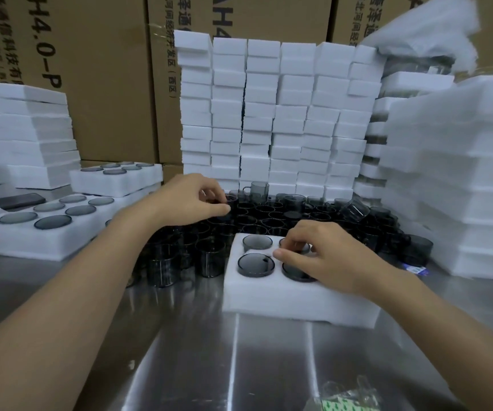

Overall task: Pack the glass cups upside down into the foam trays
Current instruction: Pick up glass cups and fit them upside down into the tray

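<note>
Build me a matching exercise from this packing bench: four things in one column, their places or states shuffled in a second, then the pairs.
1. left hand
2. right hand
3. white foam tray with four round pockets
4. tall wall of stacked white foam blocks

A. behind the loose smoky grey glass cups
B. reaching into the loose cups
C. on the steel table, holding inverted cups
D. fingers on a cup in the tray

Pairs: 1-B, 2-D, 3-C, 4-A

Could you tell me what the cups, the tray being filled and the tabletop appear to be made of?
Cups: smoky grey glass, see-through and glossy. Tray: soft white foam, matte and slightly fuzzy at the edges. Tabletop: probably brushed stainless steel, given its streaky reflections.
</note>
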### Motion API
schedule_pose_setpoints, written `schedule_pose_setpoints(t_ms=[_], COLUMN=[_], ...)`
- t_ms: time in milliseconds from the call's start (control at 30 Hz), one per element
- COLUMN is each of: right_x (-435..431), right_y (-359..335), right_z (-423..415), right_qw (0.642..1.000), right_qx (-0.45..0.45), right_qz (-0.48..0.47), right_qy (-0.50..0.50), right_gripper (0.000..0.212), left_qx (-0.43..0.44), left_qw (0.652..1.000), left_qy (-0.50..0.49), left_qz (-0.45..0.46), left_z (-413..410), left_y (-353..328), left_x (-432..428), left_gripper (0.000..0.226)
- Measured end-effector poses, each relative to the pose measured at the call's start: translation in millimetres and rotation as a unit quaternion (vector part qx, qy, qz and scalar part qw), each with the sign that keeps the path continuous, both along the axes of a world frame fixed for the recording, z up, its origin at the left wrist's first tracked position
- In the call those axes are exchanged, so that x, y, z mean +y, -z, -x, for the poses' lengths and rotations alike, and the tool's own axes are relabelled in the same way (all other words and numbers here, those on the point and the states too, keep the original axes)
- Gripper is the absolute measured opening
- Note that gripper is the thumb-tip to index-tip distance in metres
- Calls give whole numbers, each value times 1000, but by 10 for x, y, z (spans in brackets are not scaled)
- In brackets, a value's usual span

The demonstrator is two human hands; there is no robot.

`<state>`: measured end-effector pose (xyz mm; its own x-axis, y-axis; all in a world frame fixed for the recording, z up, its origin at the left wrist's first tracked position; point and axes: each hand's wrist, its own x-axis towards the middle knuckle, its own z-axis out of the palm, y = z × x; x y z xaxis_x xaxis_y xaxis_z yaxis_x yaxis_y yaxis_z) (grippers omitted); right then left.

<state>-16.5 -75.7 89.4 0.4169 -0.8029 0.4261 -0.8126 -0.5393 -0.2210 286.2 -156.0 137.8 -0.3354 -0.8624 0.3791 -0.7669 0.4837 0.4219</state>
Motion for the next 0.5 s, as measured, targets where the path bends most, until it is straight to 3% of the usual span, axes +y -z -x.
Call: schedule_pose_setpoints(t_ms=[167, 500], right_x=[-17, -19], right_y=[12, 11], right_z=[-28, -37], right_qw=[1000, 999], right_qx=[22, 28], right_qz=[11, 19], right_qy=[-6, -6], right_gripper=[33, 31], left_qx=[-140, -148], left_qw=[985, 983], left_qy=[-9, -9], left_qz=[-104, -105], left_z=[23, -9], left_y=[177, 127], left_x=[-98, -126], left_gripper=[29, 16])
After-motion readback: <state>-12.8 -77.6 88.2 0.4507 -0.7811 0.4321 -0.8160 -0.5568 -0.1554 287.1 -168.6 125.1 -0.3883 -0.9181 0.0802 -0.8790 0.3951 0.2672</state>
